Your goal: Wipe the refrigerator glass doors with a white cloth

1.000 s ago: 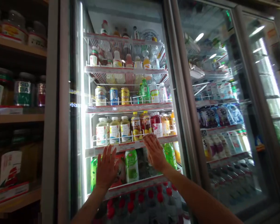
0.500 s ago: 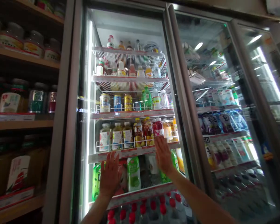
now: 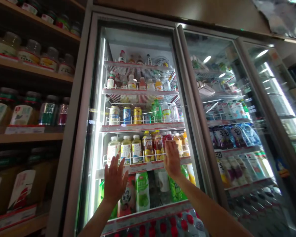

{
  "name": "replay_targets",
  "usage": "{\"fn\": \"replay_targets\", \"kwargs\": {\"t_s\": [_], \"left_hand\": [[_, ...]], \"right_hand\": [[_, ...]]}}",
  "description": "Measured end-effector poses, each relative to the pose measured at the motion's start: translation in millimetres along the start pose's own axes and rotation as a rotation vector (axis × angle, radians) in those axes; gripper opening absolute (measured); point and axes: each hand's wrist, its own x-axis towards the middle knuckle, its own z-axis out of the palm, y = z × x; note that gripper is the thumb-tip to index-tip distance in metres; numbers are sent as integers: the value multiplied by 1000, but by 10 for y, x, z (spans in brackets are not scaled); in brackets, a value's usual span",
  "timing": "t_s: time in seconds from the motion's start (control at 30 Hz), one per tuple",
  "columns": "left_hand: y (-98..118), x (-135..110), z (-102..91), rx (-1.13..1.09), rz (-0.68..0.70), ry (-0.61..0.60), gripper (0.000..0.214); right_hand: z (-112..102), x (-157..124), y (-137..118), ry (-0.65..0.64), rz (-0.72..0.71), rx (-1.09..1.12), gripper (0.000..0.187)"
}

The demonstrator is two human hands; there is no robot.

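Both hands are raised in front of a glass-fronted drinks fridge (image 3: 148, 127). My left hand (image 3: 114, 179) is spread with its palm forward and holds nothing. It overlaps the shelf with tea bottles (image 3: 126, 149) and a pink-labelled bottle (image 3: 127, 197) below. My right hand (image 3: 172, 159) is also empty, its fingers stretched up and slightly blurred. It covers part of a dark red bottle (image 3: 168, 136), near yellow-capped tea bottles (image 3: 148, 144). Whether either hand touches the glass, I cannot tell. Between the hands, lower down, stands a green and white bottle (image 3: 142, 191).
Wooden shelves (image 3: 27, 137) with jars and bottles stand on the left. Further fridge doors with a metal frame (image 3: 199, 108) run off to the right. Red-capped water bottles (image 3: 162, 227) fill the fridge bottom. Cans (image 3: 137, 116) sit on a higher shelf.
The view has tilted upward a little, so the fridge and shelves sit lower in the picture. Both hands stay raised, the left one with fingers slightly more spread.
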Motion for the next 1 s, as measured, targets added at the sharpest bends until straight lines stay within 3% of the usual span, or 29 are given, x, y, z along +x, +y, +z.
{"fn": "replay_targets", "kwargs": {"t_s": [0.07, 0.13, 0.2, 0.33, 0.4, 0.5, 0.63, 0.7, 0.77, 0.83, 0.93, 1.0], "left_hand": [[-12, 70, 41, 13, -11, -7, 50], [-49, 65, 86, 34, -2, -22, 50], [-104, 10, 117, 50, 24, -39, 50], [-172, -81, 117, 59, 74, -68, 49], [-149, -85, 96, 64, 67, -71, 49], [-83, -86, 78, 73, -8, -87, 47], [-56, -95, 111, 29, -70, -103, 43], [-3, -27, 93, -33, -95, -70, 42], [169, 115, -18, -171, -144, -62, 40], [477, 292, -236, -418, -173, -126, 37], [1021, 467, -610, -922, -216, -346, 39], [1266, 465, -748, -1160, -185, -530, 38]], "right_hand": [[18, -37, -288, -161, -231, 60, 69], [13, -61, -380, -262, -395, 86, 69], [-9, -26, -223, -259, -347, 44, 66], [-31, 222, 416, -84, 66, -95, 61], [-2, 335, 582, 13, 174, -116, 61], [62, 356, 444, 40, 137, -95, 62], [68, 211, 10, -71, -101, -21, 63], [42, 180, -26, -129, -214, 15, 64], [19, 208, 110, -101, -188, 7, 64], [8, 269, 334, -11, -48, -42, 62], [14, 334, 587, 42, 64, -81, 59], [21, 336, 625, 29, 72, -71, 58]]}}
